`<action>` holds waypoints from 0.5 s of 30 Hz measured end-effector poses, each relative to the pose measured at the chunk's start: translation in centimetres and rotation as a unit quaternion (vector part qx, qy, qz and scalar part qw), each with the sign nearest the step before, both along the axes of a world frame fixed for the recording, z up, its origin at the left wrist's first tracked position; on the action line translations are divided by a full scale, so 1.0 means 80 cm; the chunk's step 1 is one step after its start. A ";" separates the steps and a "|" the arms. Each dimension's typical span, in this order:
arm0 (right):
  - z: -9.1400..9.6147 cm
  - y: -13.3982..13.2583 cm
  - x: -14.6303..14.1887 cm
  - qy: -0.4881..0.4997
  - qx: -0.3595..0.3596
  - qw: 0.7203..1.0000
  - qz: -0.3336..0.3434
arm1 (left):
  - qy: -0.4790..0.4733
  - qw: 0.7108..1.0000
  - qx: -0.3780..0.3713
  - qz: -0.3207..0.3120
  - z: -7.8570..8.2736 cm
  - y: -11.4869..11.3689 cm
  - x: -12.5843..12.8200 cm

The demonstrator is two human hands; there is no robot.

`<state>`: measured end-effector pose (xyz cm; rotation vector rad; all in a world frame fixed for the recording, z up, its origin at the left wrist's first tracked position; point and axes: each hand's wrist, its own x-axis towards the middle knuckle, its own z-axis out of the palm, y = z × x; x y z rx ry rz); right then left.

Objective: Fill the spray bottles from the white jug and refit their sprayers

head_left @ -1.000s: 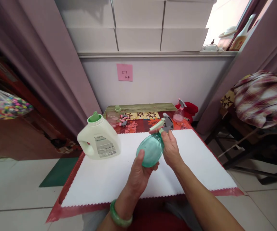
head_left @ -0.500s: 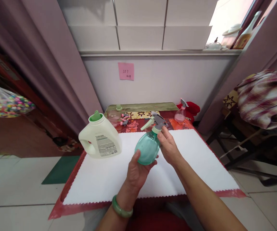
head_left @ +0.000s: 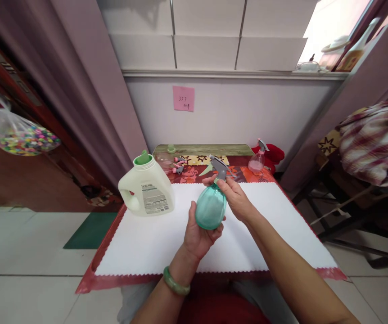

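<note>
A teal, see-through spray bottle (head_left: pixel 210 211) is held up over the white table cover, tilted slightly, its grey spray head (head_left: pixel 218 168) at the top. My left hand (head_left: pixel 200 239) cradles its round lower body from below, thumb on the near left side. Around the pale green collar, the thumb and fingers of my right hand (head_left: pixel 237 198) are closed; they partly cover it. To the left stands a white jug (head_left: pixel 149 191) with a green spout (head_left: pixel 143 157) in its mouth.
Behind the white cover (head_left: pixel 140 252) lie pink-and-grey spray heads (head_left: pixel 178 169) beside a clear pinkish bottle (head_left: pixel 163 161). A green cap (head_left: pixel 171 148) sits at the back edge. A pink spray bottle (head_left: pixel 256 162) stands back right. A stool with plaid cloth (head_left: pixel 376 144) is at right.
My right hand has wrapped its fingers around the collar, and the spray head has turned with its nozzle farther back. The bottle stands more upright. The whole view has shifted slightly.
</note>
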<state>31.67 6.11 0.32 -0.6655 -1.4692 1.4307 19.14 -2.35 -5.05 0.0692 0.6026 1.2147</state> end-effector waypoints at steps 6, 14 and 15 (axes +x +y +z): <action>-0.001 -0.008 -0.007 -0.051 0.013 0.998 -0.037 | -0.026 0.998 0.013 0.049 0.003 -0.004 0.006; -0.001 -0.017 -0.012 -0.017 -0.017 0.999 -0.027 | -0.022 0.995 0.005 0.096 0.009 -0.011 0.002; -0.002 -0.018 -0.011 -0.012 -0.018 1.000 -0.020 | -0.019 0.995 0.001 0.097 0.010 -0.012 0.000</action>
